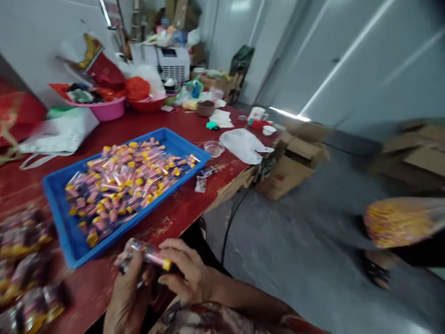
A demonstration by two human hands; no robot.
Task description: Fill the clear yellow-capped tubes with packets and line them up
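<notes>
Close to the table's front edge, my left hand (127, 287) is wrapped round a small clear-wrapped pack. A pink tube with a yellow cap (156, 258) points out of it to the right. My right hand (189, 269) is at the tube's capped end, fingers curled, thumb just below the cap. Beyond my hands lies a blue tray (62, 232) holding several pink tubes with yellow caps (128, 171). At the lower left of the table are several wrapped packs (24, 273), somewhat blurred.
Small wrappers (200, 183) and a white plastic bag (243, 144) lie right of the tray. Pink (107, 109) and red basins stand behind. Cardboard boxes (290, 171) are on the floor. At the right, a person's sandalled foot (377, 271) shows by a bag of yellow pieces (399, 222).
</notes>
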